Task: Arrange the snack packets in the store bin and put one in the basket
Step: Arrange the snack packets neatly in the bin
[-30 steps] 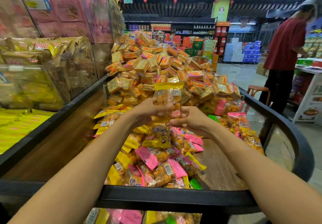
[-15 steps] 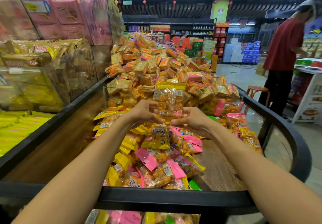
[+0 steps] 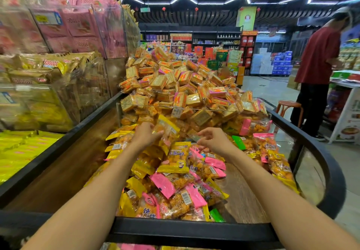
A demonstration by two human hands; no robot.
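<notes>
Single head-worn view, facing forward and down, close over store bin (image 3: 194,230)

**Yellow, pink and orange in a black-rimmed bin**

Snack packets (image 3: 175,175) are yellow and pink, with clear windows showing orange pieces, plus a few green ones. The bin (image 3: 194,230) has a black rim and brown woodgrain floor.

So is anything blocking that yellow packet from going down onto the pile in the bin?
Nothing visible does. The left hand holds the yellow snack packet just above the heap of packets, in front of the clear divider. The right hand is open beside it, off to the side.
</notes>
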